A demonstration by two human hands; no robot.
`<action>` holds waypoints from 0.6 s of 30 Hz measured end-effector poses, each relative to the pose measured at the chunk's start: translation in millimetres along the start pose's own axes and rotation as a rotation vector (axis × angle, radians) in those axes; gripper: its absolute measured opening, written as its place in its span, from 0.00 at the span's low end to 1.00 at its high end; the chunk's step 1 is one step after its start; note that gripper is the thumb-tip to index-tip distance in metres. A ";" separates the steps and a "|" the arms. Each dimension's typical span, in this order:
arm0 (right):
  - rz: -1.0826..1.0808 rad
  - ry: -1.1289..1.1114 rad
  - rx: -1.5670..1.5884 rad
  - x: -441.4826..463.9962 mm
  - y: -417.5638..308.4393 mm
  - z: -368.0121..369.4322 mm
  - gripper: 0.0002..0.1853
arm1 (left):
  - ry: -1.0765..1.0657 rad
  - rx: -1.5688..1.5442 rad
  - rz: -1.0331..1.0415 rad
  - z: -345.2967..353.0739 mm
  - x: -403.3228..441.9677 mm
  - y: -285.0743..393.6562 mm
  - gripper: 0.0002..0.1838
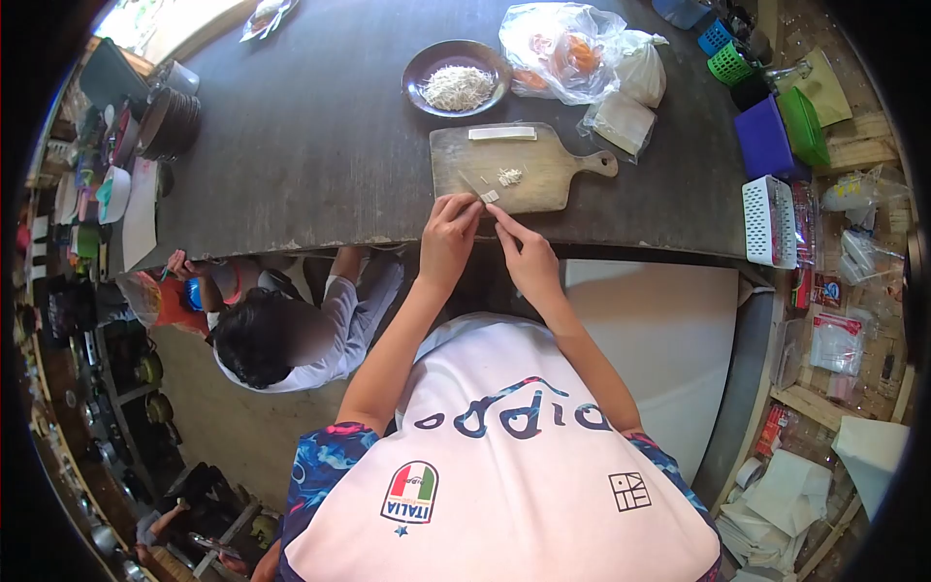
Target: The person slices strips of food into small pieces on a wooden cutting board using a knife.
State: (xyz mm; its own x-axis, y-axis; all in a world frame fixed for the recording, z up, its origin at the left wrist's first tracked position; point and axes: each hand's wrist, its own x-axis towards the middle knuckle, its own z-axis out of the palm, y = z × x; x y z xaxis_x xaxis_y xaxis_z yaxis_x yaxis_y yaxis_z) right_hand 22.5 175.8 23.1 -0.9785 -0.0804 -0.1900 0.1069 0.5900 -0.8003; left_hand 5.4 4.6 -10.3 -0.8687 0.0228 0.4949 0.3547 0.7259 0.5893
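My left hand [450,235] is closed at the near edge of a wooden cutting board [553,186]. A thin blade, seemingly a knife [469,181], sticks out past its fingers; the handle is hidden. Close beside it, my right hand [525,246] has its fingertips pinched at a small pale cut piece [491,196]. A little heap of thin white shreds [509,177] lies on the board. Farther back on it rests a long white strip [502,133]. Behind the board stands a dark round plate [415,83] with a mound of white shreds [458,88].
Clear plastic bags [567,48] with orange contents and a wrapped white block [624,124] sit on the dark table [291,145]. A white perforated basket [769,221] is at the right edge. Another person [281,335] sits low at the left, beside the table.
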 end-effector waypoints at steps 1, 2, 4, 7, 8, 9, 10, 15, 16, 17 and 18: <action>-0.008 0.007 0.000 1.5 0.8 1.6 0.20 | -0.005 0.000 0.003 -1.2 0.2 0.1 0.10; -0.020 0.015 0.001 3.2 0.6 3.4 0.20 | -0.008 0.002 0.008 -3.0 2.1 -0.5 0.10; -0.020 0.012 0.023 -3.7 2.2 3.4 0.20 | -0.017 -0.009 0.005 -6.7 4.9 0.6 0.10; -0.008 0.012 0.027 -5.2 2.0 2.8 0.20 | -0.014 -0.020 -0.007 -5.9 3.8 -0.1 0.10; 0.000 0.016 0.025 -4.3 1.6 2.2 0.20 | -0.012 -0.024 -0.010 -4.2 3.3 -0.2 0.10; 0.001 0.013 0.018 -3.8 0.9 1.3 0.20 | -0.016 -0.032 -0.014 -3.4 1.9 1.0 0.10; 0.001 0.009 0.015 -2.4 -1.3 1.2 0.20 | -0.020 -0.036 -0.018 -4.5 1.0 1.3 0.10; -0.036 0.020 0.047 -7.2 4.8 5.6 0.20 | -0.010 -0.018 -0.013 -6.1 1.7 0.7 0.11; -0.026 0.011 0.044 -6.8 5.8 4.5 0.20 | 0.000 -0.010 -0.022 -4.1 -0.2 1.3 0.11; -0.016 0.005 0.042 -5.6 6.8 2.8 0.20 | 0.009 -0.002 -0.029 -1.7 -1.2 2.1 0.11; -0.012 0.005 0.029 -2.7 5.1 1.7 0.20 | 0.007 0.001 -0.022 -0.2 -0.9 2.2 0.11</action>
State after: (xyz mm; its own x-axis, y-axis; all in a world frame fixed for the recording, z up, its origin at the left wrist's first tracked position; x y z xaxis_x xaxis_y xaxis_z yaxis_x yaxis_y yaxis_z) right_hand 26.0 177.6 18.5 -0.9806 -0.0830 -0.1778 0.1006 0.5655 -0.8186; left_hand 7.0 6.1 -9.4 -0.8738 0.0017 0.4863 0.3351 0.7267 0.5997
